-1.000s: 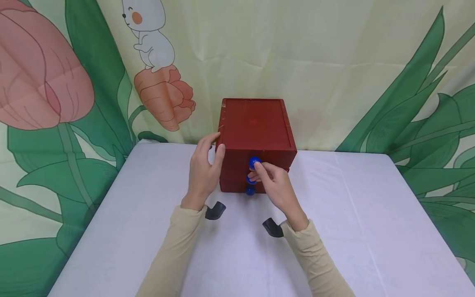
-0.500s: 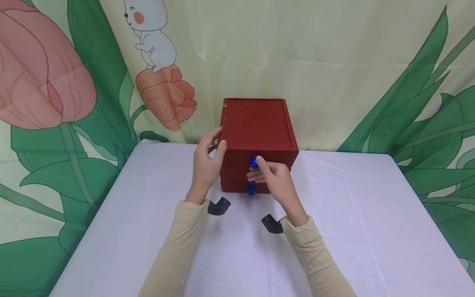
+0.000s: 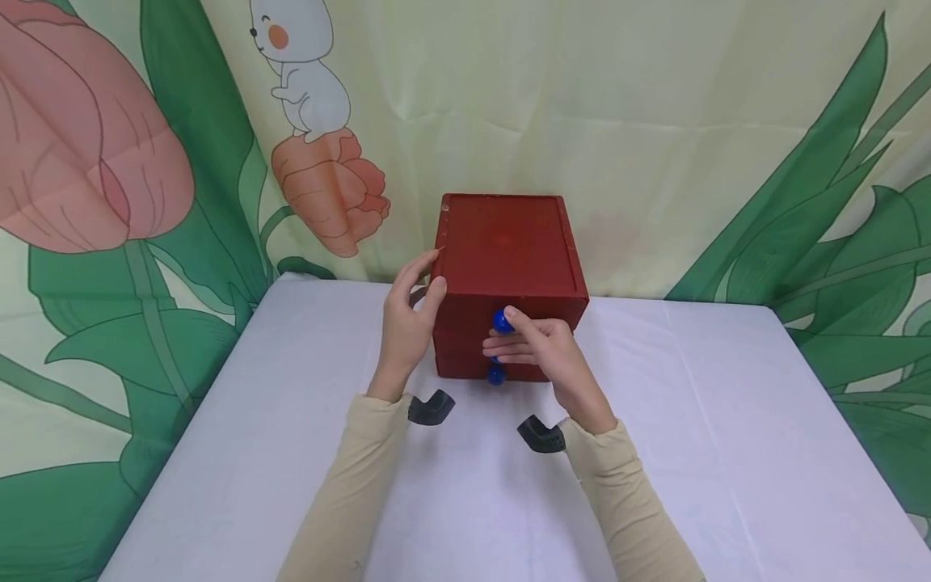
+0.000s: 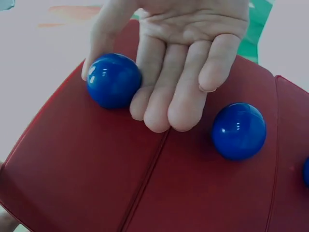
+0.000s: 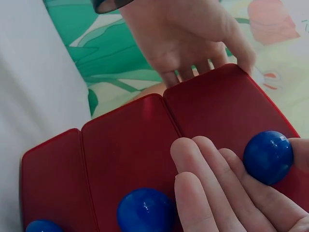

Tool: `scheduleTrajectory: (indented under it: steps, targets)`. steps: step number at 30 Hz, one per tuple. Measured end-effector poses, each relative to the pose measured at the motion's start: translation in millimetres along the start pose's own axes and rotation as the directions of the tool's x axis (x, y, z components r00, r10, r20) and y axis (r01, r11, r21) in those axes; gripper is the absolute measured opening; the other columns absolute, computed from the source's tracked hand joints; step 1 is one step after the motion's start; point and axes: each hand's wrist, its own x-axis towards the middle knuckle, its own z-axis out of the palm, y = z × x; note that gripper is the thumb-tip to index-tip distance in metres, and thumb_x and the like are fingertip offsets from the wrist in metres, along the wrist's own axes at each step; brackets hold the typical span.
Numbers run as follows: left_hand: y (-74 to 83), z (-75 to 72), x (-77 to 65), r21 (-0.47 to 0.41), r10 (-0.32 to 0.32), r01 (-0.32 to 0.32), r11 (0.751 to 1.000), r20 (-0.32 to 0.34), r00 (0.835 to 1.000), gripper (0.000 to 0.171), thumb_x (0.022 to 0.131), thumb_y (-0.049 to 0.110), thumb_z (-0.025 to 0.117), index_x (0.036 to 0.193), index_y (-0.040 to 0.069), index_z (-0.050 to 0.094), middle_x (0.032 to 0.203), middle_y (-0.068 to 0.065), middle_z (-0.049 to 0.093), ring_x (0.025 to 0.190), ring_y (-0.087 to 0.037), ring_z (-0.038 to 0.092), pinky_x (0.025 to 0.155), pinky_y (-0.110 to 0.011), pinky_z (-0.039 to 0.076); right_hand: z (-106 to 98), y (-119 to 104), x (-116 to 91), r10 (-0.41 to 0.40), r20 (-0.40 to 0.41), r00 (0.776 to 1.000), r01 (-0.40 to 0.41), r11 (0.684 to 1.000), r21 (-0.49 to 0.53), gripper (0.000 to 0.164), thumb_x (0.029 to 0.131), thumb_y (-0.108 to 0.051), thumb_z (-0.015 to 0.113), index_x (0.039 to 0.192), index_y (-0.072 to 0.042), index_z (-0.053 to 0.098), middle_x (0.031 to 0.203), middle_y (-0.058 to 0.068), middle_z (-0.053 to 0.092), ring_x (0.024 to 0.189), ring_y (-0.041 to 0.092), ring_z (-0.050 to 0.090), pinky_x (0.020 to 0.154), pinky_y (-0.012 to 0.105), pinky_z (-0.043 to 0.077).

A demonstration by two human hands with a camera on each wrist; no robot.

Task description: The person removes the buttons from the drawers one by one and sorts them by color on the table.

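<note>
A dark red drawer box (image 3: 509, 246) stands at the back of the table, its front divided into three drawers, each with a round blue knob. My right hand (image 3: 547, 349) has thumb and forefinger on opposite sides of the top knob (image 4: 112, 81), the other fingers stretched out across the front. Those fingers partly cover the middle knob (image 4: 239, 131) in the head view; the bottom knob (image 3: 495, 375) shows below them. My left hand (image 3: 406, 330) rests against the box's left side, fingers loosely bent along it and thumb at the front edge. All drawers look closed.
White cloth (image 3: 698, 453) covers the table. Behind the box hangs a printed curtain (image 3: 655, 145) with leaves, a tulip and a carrot. A black curved piece (image 3: 431, 407) sticks out at the left cuff, another black piece (image 3: 541, 434) at the right.
My left hand has closed in on the box's left side, its thumb now at the edge. My right hand's lower fingers have straightened, while thumb and forefinger stay at the top knob.
</note>
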Motion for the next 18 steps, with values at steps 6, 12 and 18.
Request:
scheduleTrajectory:
  steps: [6, 12, 18]
  targets:
    - [7.6, -2.4, 0.9, -0.032, -0.04, 0.04, 0.999, 0.022, 0.999, 0.044, 0.099, 0.008, 0.056, 0.14, -0.007, 0.05, 0.143, -0.022, 0.051, 0.125, -0.033, 0.052, 0.106, -0.05, 0.044, -1.5, -0.9, -0.8, 0.009, 0.005, 1.0, -0.009, 1.0, -0.021, 0.057, 0.095, -0.053, 0.059, 0.107, 0.002, 0.072, 0.099, 0.014, 0.076, 0.093, 0.026, 0.074, 0.085, 0.034, 0.058]
    - [7.5, -6.6, 3.1, -0.033, -0.053, 0.054, 0.998, 0.029, 0.998, 0.043, 0.098, 0.007, 0.059, 0.139, -0.004, 0.053, 0.142, -0.02, 0.053, 0.126, -0.031, 0.053, 0.105, -0.047, 0.045, -1.8, -1.1, -2.9, 0.014, 0.013, 1.0, -0.013, 0.999, -0.033, 0.057, 0.095, -0.053, 0.059, 0.107, 0.001, 0.072, 0.099, 0.014, 0.076, 0.093, 0.025, 0.075, 0.085, 0.034, 0.058]
    - [6.7, -12.0, 6.9, -0.023, -0.071, 0.072, 0.997, 0.062, 0.996, 0.044, 0.097, 0.008, 0.061, 0.138, -0.004, 0.054, 0.141, -0.019, 0.054, 0.126, -0.03, 0.055, 0.104, -0.046, 0.047, -0.7, -0.5, -7.3, 0.017, 0.026, 1.0, -0.016, 0.999, -0.04, 0.055, 0.096, -0.051, 0.058, 0.108, 0.001, 0.072, 0.1, 0.014, 0.076, 0.093, 0.026, 0.075, 0.084, 0.035, 0.059]
